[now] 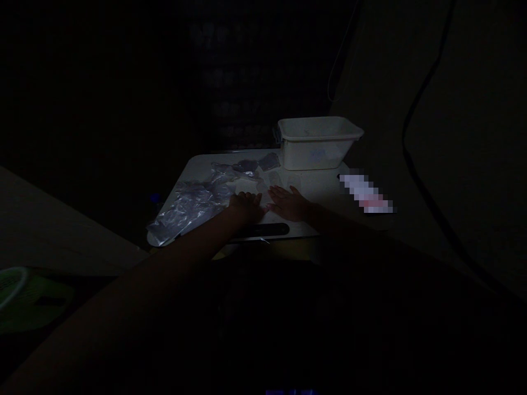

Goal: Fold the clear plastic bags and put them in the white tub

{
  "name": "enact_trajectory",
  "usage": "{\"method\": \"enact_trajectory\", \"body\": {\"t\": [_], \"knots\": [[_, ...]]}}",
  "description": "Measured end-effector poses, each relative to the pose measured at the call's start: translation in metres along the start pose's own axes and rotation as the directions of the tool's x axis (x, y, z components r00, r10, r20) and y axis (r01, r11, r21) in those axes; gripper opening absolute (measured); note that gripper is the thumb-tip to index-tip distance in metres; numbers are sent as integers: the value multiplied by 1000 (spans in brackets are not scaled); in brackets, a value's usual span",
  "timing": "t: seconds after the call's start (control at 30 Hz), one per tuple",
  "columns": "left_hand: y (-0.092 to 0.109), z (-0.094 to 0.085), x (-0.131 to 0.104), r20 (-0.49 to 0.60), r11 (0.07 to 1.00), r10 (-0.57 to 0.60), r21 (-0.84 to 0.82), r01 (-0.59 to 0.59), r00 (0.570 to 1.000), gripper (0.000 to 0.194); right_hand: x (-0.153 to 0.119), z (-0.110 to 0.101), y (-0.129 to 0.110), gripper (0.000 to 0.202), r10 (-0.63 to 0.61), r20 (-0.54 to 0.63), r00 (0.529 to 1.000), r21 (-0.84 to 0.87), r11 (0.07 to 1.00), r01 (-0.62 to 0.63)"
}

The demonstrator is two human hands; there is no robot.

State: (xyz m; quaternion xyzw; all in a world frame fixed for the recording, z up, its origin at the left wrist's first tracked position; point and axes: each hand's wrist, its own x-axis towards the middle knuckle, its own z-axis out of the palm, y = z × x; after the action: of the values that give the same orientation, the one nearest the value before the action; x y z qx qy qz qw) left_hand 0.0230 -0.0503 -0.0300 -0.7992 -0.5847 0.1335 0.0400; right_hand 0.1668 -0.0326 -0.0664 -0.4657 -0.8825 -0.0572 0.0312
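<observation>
Table [325, 192]: centre; dimness may hide slips.
Plastic sheeting [193, 203]: left of centre; a tug could drag it off.
Tub [308, 155]: upper centre-right; a bump could dislodge it.
Right hand [290, 203]: flat, loose.
Left hand [246, 207]: fingers bent; cannot tell grasp.

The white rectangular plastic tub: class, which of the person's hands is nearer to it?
Right. The right hand is in front of the tub, toward its left end; the left hand is also in front, but farther left.
</observation>
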Motion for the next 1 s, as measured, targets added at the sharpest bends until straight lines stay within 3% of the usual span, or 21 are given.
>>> {"method": "enact_trajectory", "body": {"t": [0.37,0.47,0.57,0.63,0.7,0.77,0.9,1.0], "knots": [[-6,-6,-2,-1,999,36,-22,-36,999,65,1,-5,3,54,30,-14,999,28,999,-30],[-12,-13,-3,-15,985,151,-84,-152,988,58,1,-10,14,52,123,-44,991,60,991,-120],[-8,-17,-10,-80,888,411,-189,-418,908,51,-8,-11,29,47,188,-82,979,45,982,-185],[1,-15,-20,-120,804,536,-230,-548,836,65,-16,-10,37,44,201,-122,972,10,979,-201],[12,-11,-31,-121,766,590,-230,-600,799,87,-22,-8,44,40,176,-138,975,-21,983,-181],[23,-7,-42,-87,773,598,-199,-602,797,93,-26,-7,50,38,173,-138,975,-31,983,-179],[34,-1,-50,-81,832,532,-134,-538,843,67,-28,-6,55,38,223,-143,964,-4,974,-226],[34,-6,-47,-123,817,546,-140,-559,829,44,-29,-7,58,36,186,-130,974,14,982,-186]]}}
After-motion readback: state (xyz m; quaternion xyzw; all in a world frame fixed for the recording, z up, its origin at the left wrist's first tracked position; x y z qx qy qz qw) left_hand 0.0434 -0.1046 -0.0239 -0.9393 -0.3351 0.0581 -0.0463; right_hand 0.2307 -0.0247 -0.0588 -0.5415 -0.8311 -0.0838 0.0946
